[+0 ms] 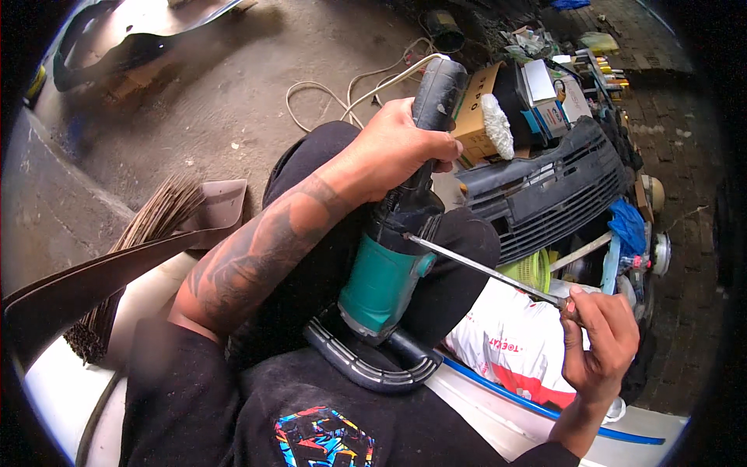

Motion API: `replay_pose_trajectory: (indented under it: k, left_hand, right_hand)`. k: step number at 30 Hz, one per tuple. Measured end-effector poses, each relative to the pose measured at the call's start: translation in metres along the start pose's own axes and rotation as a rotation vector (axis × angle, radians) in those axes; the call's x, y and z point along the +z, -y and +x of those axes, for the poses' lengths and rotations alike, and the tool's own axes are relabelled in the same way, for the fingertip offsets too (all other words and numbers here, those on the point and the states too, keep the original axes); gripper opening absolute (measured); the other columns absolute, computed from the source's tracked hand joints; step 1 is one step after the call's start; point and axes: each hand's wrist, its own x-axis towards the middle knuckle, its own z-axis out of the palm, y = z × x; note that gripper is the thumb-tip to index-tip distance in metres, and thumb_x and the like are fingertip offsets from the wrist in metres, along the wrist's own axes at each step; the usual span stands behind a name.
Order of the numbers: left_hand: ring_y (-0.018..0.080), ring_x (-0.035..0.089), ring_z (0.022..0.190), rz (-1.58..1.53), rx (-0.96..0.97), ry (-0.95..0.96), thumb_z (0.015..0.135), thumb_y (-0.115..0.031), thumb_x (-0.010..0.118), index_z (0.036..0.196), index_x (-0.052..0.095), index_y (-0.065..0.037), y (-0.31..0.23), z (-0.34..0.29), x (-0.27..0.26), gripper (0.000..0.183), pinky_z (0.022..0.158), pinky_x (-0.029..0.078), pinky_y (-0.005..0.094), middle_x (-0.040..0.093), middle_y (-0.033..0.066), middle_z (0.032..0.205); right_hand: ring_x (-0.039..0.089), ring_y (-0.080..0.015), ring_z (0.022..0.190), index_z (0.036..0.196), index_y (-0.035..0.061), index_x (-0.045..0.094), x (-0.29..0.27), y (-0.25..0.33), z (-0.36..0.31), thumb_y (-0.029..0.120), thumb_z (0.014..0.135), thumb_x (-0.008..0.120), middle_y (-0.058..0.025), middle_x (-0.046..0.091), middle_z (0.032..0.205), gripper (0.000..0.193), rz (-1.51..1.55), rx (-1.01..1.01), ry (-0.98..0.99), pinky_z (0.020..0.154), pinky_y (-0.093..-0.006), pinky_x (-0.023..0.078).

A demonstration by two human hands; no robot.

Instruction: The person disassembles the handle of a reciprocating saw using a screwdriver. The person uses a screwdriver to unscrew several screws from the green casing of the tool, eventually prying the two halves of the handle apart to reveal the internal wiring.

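Across my lap lies a corded power polisher [379, 282] with a green motor housing and black ends. My left hand [401, 146] is wrapped round its black rear handle, thumb across the top. The black loop handle [366, 372] at its other end rests against my shirt. In my right hand [603, 338] is a long, thin screwdriver [492, 272], its handle mostly hidden by the fingers. The screwdriver's tip meets the black part of the polisher just above the green housing. Whether it sits in a screw is too small to tell.
A pale cord [342, 101] loops over the floor. Right of my knees are a cardboard box [476, 117], a fluffy white pad [496, 127], a black car grille [548, 187], a green basket [531, 272] and a white-and-red bag [506, 335]. A stick broom [156, 214] lies at left.
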Motion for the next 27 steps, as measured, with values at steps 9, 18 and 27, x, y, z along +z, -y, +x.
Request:
replay_pose_trajectory:
  k: [9, 18, 27]
  left_hand:
    - [0.0153, 0.064, 0.069, 0.017, -0.01, -0.031, 0.076, -0.01, 0.074, 0.103, 0.056, 0.003, 0.0, -0.002, -0.003, 0.035, 0.066, 0.05, 0.0285, 0.065, 0.0084, 0.079]
    - [0.0156, 0.064, 0.067, 0.002, -0.004, -0.015, 0.076, -0.008, 0.073, 0.102, 0.056, 0.002, 0.004, 0.001, -0.002, 0.033, 0.064, 0.05, 0.0288, 0.065, 0.0085, 0.078]
    - [0.0143, 0.062, 0.065, 0.0, 0.009, -0.028, 0.076, -0.008, 0.073, 0.097, 0.057, 0.0, 0.003, 0.0, -0.001, 0.027, 0.06, 0.049, 0.0282, 0.064, 0.0079, 0.076]
  right_hand:
    - [0.057, -0.0246, 0.063, 0.108, 0.0013, 0.066, -0.01, 0.012, 0.007, 0.005, 0.073, 0.072, -0.0101, 0.064, 0.076, 0.035, -0.045, 0.009, 0.082, 0.059, -0.0368, 0.042]
    - [0.064, -0.0308, 0.072, 0.102, 0.0005, 0.063, -0.026, 0.018, 0.025, 0.005, 0.076, 0.071, -0.0127, 0.062, 0.084, 0.028, 0.167, 0.239, 0.278, 0.068, -0.0363, 0.052]
    - [0.059, -0.0262, 0.064, 0.109, 0.0003, 0.061, -0.034, 0.017, 0.008, 0.014, 0.077, 0.078, -0.0108, 0.058, 0.081, 0.039, -0.044, -0.057, 0.168, 0.057, -0.0366, 0.048]
